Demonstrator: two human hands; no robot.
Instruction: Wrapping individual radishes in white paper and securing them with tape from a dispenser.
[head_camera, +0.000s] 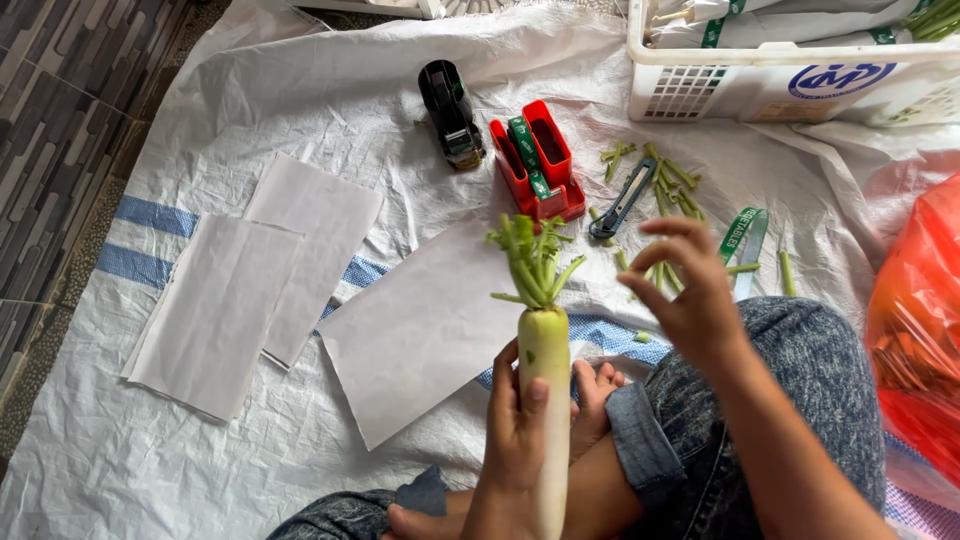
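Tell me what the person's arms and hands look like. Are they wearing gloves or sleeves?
No gloves. Both the left hand and the right hand are bare, and so are both forearms, with no sleeves in view. I see no rings, watch or bracelets. The fingernails look short and plain. The only clothing showing is blue denim jeans with rolled-up cuffs.

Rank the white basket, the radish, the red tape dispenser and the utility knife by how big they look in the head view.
1. Basket, though cut off by the frame edge.
2. Radish, held upright in the left hand; it is nearest the camera, so its size is inflated.
3. Red dispenser.
4. Knife, about as long but far thinner.
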